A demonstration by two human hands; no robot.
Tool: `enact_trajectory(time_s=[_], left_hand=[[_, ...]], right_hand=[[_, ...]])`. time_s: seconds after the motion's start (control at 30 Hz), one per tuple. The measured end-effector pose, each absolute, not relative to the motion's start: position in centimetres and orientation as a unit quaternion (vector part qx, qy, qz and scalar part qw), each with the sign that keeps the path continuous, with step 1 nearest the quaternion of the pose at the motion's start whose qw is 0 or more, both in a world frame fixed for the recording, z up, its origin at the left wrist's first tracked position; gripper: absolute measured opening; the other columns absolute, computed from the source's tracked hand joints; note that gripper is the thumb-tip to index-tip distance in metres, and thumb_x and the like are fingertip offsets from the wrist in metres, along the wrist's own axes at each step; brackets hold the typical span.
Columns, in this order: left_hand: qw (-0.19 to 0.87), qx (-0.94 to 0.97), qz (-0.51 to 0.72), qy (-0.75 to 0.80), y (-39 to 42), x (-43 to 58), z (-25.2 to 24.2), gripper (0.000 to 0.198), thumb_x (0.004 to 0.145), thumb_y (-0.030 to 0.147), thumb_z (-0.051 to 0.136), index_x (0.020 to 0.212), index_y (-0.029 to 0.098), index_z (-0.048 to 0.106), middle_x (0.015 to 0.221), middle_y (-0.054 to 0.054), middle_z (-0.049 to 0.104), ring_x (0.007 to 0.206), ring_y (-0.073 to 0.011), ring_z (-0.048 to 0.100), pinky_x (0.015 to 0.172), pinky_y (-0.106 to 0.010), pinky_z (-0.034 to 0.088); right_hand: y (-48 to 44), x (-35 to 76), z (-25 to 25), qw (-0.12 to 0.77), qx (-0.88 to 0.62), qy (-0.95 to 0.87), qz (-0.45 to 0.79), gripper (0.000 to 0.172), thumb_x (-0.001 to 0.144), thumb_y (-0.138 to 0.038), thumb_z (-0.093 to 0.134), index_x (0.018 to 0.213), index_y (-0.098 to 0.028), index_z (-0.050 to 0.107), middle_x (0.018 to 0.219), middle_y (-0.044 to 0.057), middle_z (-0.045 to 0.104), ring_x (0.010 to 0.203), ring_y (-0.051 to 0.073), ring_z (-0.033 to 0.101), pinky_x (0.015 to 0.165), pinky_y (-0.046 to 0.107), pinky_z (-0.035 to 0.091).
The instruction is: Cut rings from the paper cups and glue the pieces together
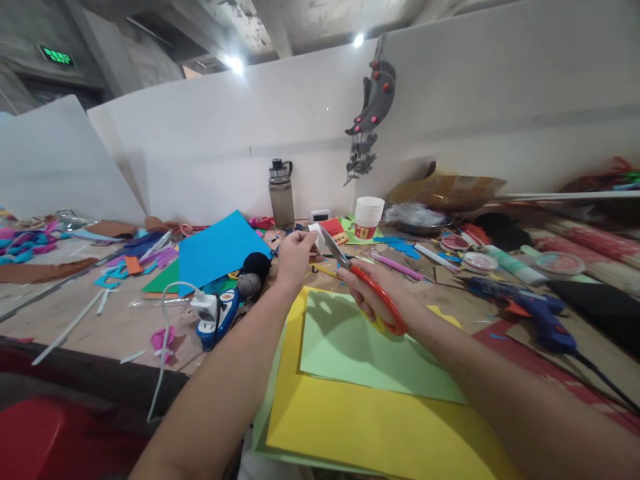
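Note:
Between its pinched fingers my left hand holds a small white piece of paper. My right hand grips a pair of scissors with red and yellow handles. Their blades point up and to the left, right beside the white piece; whether they touch it I cannot tell. Below both hands lie light green sheets on top of a larger yellow sheet. A shadow of the hands falls on the green paper.
Blue and green sheets, yarn balls and a blue power strip with a white charger lie left. Behind stand a bottle and stacked paper cups. To the right rests a blue glue gun with its cord.

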State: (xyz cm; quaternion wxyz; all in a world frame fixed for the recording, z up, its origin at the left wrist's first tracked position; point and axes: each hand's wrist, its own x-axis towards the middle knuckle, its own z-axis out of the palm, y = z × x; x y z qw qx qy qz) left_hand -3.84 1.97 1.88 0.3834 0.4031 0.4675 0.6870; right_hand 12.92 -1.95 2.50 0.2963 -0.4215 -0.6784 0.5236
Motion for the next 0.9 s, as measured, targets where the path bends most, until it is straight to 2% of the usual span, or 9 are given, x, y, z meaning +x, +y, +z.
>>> enact_trajectory(time_s=[0.13, 0.2, 0.33, 0.5, 0.67, 0.77, 0.9], left_hand=[[0.472, 0.358, 0.671, 0.446, 2.0, -4.6, 2.4, 0.035, 0.074, 0.049, 0.068, 0.070, 0.015, 0.063, 0.057, -0.002, 0.061, 0.045, -0.0096, 0.052, 0.040, -0.020, 0.040], [0.488, 0.336, 0.679, 0.433, 2.1, -5.0, 2.6, 0.030, 0.071, 0.043, 0.072, 0.070, 0.015, 0.062, 0.055, 0.000, 0.060, 0.044, -0.0079, 0.051, 0.038, -0.017, 0.036], [0.468, 0.321, 0.714, 0.410, 2.2, -5.1, 2.6, 0.016, 0.069, 0.025, 0.073, 0.067, 0.014, 0.061, 0.055, 0.002, 0.059, 0.044, -0.0053, 0.050, 0.040, -0.015, 0.036], [0.451, 0.316, 0.736, 0.394, 2.6, -5.2, 2.3, 0.014, 0.069, 0.024, 0.073, 0.070, 0.014, 0.064, 0.061, 0.000, 0.064, 0.049, -0.0065, 0.055, 0.044, -0.016, 0.040], [0.448, 0.312, 0.741, 0.392, 2.6, -5.4, 2.3, 0.013, 0.069, 0.024, 0.071, 0.071, 0.013, 0.065, 0.060, 0.000, 0.063, 0.048, -0.0063, 0.053, 0.044, -0.016, 0.039], [0.436, 0.323, 0.738, 0.402, 2.5, -5.3, 2.3, 0.019, 0.068, 0.030, 0.073, 0.072, 0.014, 0.064, 0.062, -0.001, 0.063, 0.050, -0.0073, 0.053, 0.045, -0.017, 0.040], [0.400, 0.398, 0.711, 0.419, 2.4, -4.9, 2.0, 0.033, 0.071, 0.049, 0.071, 0.074, 0.016, 0.064, 0.066, -0.002, 0.064, 0.057, -0.0102, 0.055, 0.049, -0.020, 0.042]], right_hand=[[-1.8, 13.2, 2.6, 0.281, -0.407, -0.708, 0.504, 0.026, 0.087, -0.048, 0.052, 0.081, -0.023, 0.045, 0.048, -0.010, 0.042, 0.031, 0.007, 0.039, 0.032, 0.017, 0.031], [-1.6, 13.3, 2.4, 0.266, -0.392, -0.723, 0.503, 0.024, 0.088, -0.046, 0.052, 0.082, -0.023, 0.045, 0.048, -0.010, 0.042, 0.031, 0.007, 0.039, 0.031, 0.017, 0.031], [-1.2, 13.4, 1.9, 0.250, -0.387, -0.744, 0.484, 0.025, 0.086, -0.047, 0.054, 0.085, -0.023, 0.047, 0.048, -0.009, 0.043, 0.032, 0.009, 0.041, 0.031, 0.019, 0.033], [-1.0, 13.6, 2.0, 0.250, -0.385, -0.757, 0.465, 0.024, 0.086, -0.046, 0.055, 0.083, -0.023, 0.048, 0.050, -0.008, 0.046, 0.033, 0.010, 0.044, 0.032, 0.020, 0.036], [-1.1, 13.7, 2.3, 0.253, -0.376, -0.763, 0.462, 0.026, 0.085, -0.046, 0.057, 0.080, -0.023, 0.046, 0.049, -0.008, 0.046, 0.034, 0.010, 0.044, 0.034, 0.021, 0.036], [-1.3, 13.6, 2.3, 0.256, -0.375, -0.746, 0.487, 0.030, 0.083, -0.050, 0.059, 0.080, -0.023, 0.045, 0.050, -0.008, 0.045, 0.034, 0.009, 0.043, 0.034, 0.021, 0.035], [-1.2, 13.5, 2.0, 0.288, -0.351, -0.672, 0.585, 0.038, 0.084, -0.059, 0.055, 0.079, -0.023, 0.043, 0.052, -0.008, 0.043, 0.035, 0.007, 0.039, 0.032, 0.019, 0.031]])
